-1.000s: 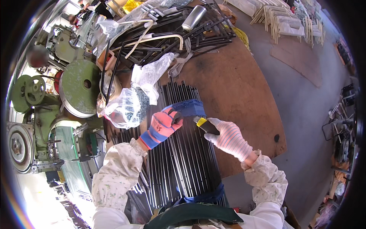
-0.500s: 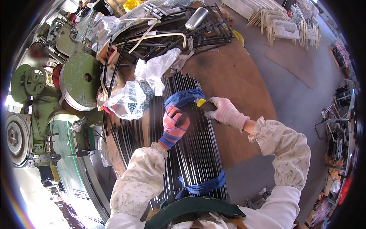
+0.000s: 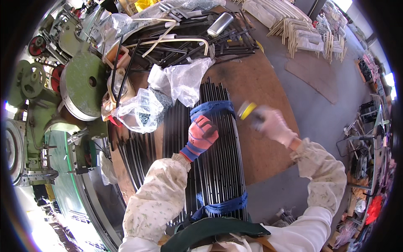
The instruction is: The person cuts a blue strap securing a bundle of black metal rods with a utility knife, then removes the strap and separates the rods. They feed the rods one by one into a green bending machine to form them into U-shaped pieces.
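Note:
A bundle of long dark metal tubes (image 3: 218, 168) lies lengthwise in front of me, bound by a blue cloth strap (image 3: 213, 107) near its far end and a second blue strap (image 3: 226, 205) at the near end. Over the tubes, just below the far strap, is my left hand (image 3: 203, 133) in a red and blue glove, fingers curled closed; what they hold, if anything, is hidden. To the right of the bundle my right hand (image 3: 275, 126), in a pale pink glove and blurred, grips a dark tool with a yellow end (image 3: 247, 110), held off the tubes.
Crumpled clear plastic bags (image 3: 140, 109) lie left of the bundle's far end. Behind them, loose tubes and a silver can (image 3: 220, 24) are piled on the brown board (image 3: 268, 155). A green machine (image 3: 84, 86) stands at left; bent pale tubes (image 3: 294, 29) are stacked far right.
My right hand has swung right, away from the far strap, with the yellow-ended tool. My left hand has shifted slightly right, still closed. The view has turned a little.

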{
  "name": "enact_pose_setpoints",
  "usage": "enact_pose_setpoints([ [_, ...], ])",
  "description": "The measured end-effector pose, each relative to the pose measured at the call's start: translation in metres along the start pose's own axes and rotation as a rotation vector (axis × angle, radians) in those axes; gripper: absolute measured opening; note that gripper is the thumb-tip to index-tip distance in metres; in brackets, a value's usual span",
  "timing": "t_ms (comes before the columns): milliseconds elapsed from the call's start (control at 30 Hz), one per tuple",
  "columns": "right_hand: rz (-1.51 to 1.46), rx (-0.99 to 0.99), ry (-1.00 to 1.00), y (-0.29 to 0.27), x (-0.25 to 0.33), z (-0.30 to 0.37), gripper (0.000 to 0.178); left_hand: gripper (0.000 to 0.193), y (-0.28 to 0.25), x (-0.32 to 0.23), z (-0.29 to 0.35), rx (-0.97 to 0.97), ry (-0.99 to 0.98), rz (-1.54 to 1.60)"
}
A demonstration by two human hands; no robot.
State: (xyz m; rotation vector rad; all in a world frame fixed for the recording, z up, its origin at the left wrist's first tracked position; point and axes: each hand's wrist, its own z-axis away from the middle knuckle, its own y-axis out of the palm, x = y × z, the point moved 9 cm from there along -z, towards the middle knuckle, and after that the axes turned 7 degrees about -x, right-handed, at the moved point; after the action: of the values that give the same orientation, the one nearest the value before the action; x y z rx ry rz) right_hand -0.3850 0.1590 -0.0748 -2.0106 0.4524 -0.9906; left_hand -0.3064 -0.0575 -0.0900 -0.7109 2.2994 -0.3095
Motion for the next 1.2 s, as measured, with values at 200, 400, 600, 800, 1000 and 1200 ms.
enact_pose_setpoints([
  [200,-0.268,-0.180,0.538,-0.162,-0.087,-0.001,0.025,0.024,0.006,0.005,-0.001,0.020,-0.031,-0.130],
  [400,-0.722,0.177,0.894,-0.012,-0.021,0.043,0.031,0.036,0.063,0.028,-0.031,0.422,-0.004,-0.539],
  [600,-0.780,0.442,0.853,0.021,0.013,0.052,0.031,0.018,0.045,0.069,-0.015,0.048,-0.246,-0.262],
  [800,-0.721,0.437,0.808,0.052,0.009,0.037,0.026,0.013,0.038,0.053,-0.020,0.024,-0.219,-0.199],
  [1000,-0.465,0.247,0.584,0.048,0.002,0.005,0.031,0.017,0.034,0.037,-0.019,-0.013,-0.139,-0.139],
  [1200,-0.339,-0.080,0.641,-0.098,-0.053,-0.001,0.018,0.012,-0.028,0.059,0.008,-0.470,-0.363,-0.104],
])
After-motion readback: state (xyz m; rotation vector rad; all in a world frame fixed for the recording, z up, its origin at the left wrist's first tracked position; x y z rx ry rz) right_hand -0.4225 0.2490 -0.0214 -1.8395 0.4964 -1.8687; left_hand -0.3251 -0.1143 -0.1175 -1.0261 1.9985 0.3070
